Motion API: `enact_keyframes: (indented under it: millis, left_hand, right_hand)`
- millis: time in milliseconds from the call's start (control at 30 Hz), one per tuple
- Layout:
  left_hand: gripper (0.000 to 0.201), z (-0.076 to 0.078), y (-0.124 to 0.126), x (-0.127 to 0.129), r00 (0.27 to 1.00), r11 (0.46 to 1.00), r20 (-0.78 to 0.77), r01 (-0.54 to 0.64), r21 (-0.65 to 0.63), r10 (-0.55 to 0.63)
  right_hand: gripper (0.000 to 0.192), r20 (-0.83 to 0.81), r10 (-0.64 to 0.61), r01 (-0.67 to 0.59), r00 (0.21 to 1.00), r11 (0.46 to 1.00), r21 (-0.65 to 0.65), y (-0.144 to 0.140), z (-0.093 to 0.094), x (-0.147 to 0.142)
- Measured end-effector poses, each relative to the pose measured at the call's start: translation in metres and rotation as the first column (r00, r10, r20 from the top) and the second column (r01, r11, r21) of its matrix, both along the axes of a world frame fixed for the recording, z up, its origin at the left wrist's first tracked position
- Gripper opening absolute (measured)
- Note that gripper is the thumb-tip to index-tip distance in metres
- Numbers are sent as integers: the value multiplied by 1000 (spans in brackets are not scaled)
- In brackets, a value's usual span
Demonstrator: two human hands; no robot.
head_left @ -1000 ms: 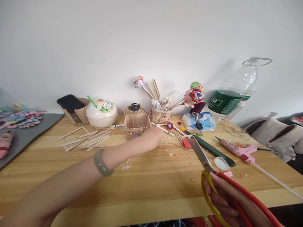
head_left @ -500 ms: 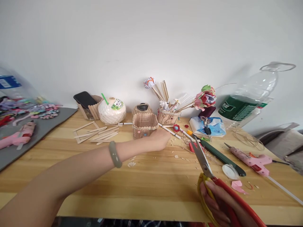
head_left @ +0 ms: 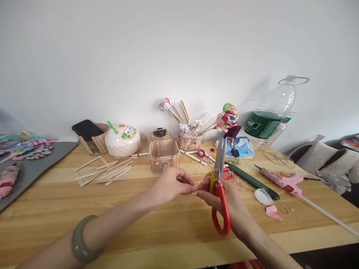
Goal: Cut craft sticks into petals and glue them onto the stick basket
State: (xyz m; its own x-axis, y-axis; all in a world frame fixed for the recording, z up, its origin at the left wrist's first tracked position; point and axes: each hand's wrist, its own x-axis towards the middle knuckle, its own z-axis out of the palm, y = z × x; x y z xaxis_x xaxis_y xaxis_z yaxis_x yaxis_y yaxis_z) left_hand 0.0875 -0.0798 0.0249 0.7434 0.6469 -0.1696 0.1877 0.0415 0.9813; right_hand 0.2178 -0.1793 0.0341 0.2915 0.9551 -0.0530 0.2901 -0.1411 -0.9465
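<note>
1. Head view: the left hand (head_left: pixel 171 184) has come back from the stick basket (head_left: pixel 163 154) to centre frame, fingers pinched together on something too small to tell.
2. The right hand (head_left: pixel 224 201), clamped on the scissors (head_left: pixel 219 186), has swung in to meet it, blades upright and shut, so cutting looks close.

Wooden table (head_left: pixel 174 228) with craft sticks (head_left: pixel 103 172)

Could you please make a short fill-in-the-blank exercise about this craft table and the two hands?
1. The right hand holds the scissors with the blades pointing ____.
2. The wrist of the left hand wears a green ____.
3. The straw in the coconut is ____ in colour.
4. The pink glue gun lies to the ____ of the scissors.

Missing words: up; bangle; green; right
</note>
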Motion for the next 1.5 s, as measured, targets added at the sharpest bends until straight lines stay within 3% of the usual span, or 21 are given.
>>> enact_keyframes:
  millis: [267, 433, 600, 867, 1100, 1500]
  left_hand:
    - [10, 4, -4, -5, 1000, 993, 2, -3, -120, 3]
    - [9, 7, -2, -10, 999, 980, 10, 31, -194, -30]
    - [9, 11, 3, -12, 994, 981, 79, -66, -183, 82]
    - [13, 19, 7, -15, 953, 948, 216, -144, -285, 210]
    - [17, 21, 6, -17, 926, 934, 262, -186, -305, 271]
    - [15, 25, 6, -16, 926, 934, 262, -188, -303, 271]
  right_hand:
    - [26, 22, 46, -46, 999, 999, 1, -1, 6, -3]
    - [24, 127, -18, 19, 992, 1000, -10, 2, 3, 7]
    - [29, 169, 6, 13, 986, 994, -112, 0, 0, 17]
    - [47, 73, 180, -170, 981, 977, -131, -22, -4, 2]
    - [57, 31, 191, -182, 981, 966, -184, -19, -4, -7]
    - [56, 62, 209, -192, 976, 960, -205, -16, 0, -9]
